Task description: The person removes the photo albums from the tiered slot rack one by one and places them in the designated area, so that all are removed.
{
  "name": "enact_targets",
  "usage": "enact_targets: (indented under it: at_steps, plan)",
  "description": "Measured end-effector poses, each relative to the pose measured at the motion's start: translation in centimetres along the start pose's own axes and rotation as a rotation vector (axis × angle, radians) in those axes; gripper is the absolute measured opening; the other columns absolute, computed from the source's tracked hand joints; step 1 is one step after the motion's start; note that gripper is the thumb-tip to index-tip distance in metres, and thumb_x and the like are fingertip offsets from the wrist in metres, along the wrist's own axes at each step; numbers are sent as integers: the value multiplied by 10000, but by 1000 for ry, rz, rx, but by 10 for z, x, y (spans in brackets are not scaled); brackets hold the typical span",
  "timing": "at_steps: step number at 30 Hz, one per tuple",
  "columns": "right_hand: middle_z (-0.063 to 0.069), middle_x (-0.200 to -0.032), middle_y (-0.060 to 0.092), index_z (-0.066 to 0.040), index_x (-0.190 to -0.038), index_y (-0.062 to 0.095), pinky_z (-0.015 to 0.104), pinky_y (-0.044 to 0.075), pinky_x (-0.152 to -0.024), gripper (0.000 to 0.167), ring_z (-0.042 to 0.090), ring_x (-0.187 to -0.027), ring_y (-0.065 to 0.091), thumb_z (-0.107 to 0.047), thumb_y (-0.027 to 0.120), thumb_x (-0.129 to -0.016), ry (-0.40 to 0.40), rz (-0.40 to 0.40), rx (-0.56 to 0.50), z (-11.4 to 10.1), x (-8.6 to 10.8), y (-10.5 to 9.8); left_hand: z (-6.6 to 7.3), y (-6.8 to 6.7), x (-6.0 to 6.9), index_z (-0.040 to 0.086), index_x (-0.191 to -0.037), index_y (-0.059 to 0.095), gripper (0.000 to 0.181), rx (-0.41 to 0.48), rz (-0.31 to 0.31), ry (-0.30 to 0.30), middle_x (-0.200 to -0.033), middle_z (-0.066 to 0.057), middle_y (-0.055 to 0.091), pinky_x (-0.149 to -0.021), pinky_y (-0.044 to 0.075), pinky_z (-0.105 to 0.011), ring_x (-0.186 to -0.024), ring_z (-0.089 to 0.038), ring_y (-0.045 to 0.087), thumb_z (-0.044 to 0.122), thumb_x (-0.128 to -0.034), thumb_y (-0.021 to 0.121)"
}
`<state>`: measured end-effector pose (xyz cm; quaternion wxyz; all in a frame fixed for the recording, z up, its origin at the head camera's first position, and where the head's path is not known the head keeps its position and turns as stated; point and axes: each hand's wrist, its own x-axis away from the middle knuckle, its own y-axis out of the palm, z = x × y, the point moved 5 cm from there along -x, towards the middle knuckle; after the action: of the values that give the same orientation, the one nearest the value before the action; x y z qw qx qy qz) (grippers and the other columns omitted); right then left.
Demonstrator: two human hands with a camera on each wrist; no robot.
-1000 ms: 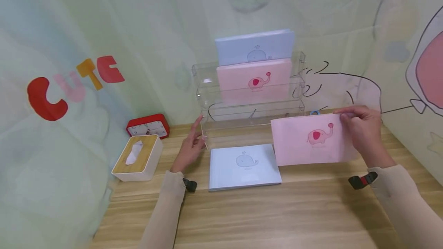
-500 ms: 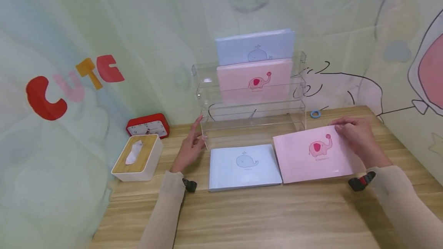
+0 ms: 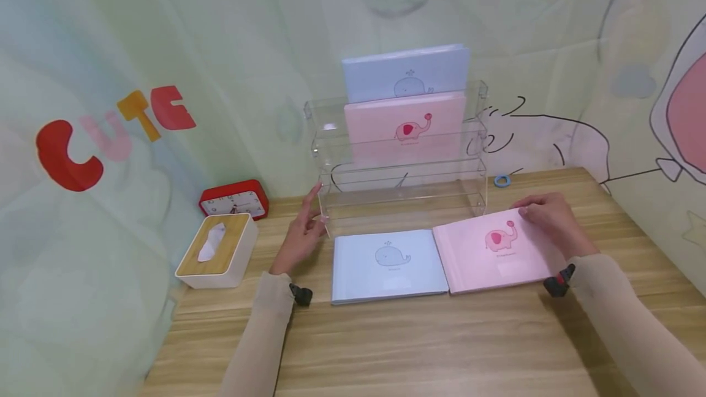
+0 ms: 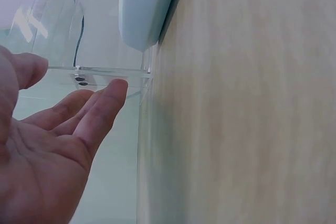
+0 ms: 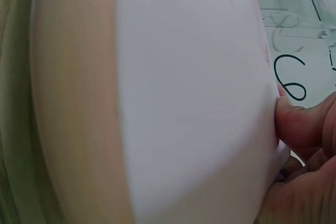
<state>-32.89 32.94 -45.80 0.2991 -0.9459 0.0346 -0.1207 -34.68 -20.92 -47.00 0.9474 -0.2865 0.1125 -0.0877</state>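
In the head view my left hand touches the left side of a clear tiered rack, its fingers fairly straight; the left wrist view shows the fingertips at the clear panel's edge. My right hand pinches the upper right corner of a pink elephant booklet, lying low at the table, its left edge against a blue whale booklet. The right wrist view has the thumb on the booklet's edge. A pink booklet and a blue one stand in the rack's upper tiers.
At the left are a tissue box with a wooden top and a red clock behind it. A small blue ring lies right of the rack on the wooden table. Printed curtains hang behind and at both sides.
The pink booklet in my right hand has come down toward the table beside the blue one, and its tilt has changed. My right hand has moved down and left; my left hand stays at the rack.
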Motion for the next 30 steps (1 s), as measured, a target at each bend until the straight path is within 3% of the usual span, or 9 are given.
enact_targets:
  at_steps: [11,18,30]
  plan:
    - [384,-1546,473,93,-1476,556,444,455,-1055,478,478,-1377,480,-143,490,-1065,46,-69,11,15,-3,7,-1,1,0,635,-1646,91,766,11,-2,-4,-1607,-272,515,-1050,597,-613,-1292,-441,698,252,-1140,519]
    - [348,-1606,445,32,-1522,533,616,386,-1211,511,508,-1484,394,-254,505,-1099,70,-54,-16,14,1,11,-1,1,0,635,-1648,78,779,3,-3,-9,-1605,-266,520,-1036,610,-595,-1281,-433,704,239,-1140,515]
    - [361,-1589,483,53,-1570,444,685,395,-1220,610,543,-1467,472,-339,553,-1115,-134,62,-70,-9,5,20,-1,0,0,677,-1623,79,767,2,-1,-31,-1611,-249,525,-1074,584,-613,-1332,-428,673,270,-1141,515]
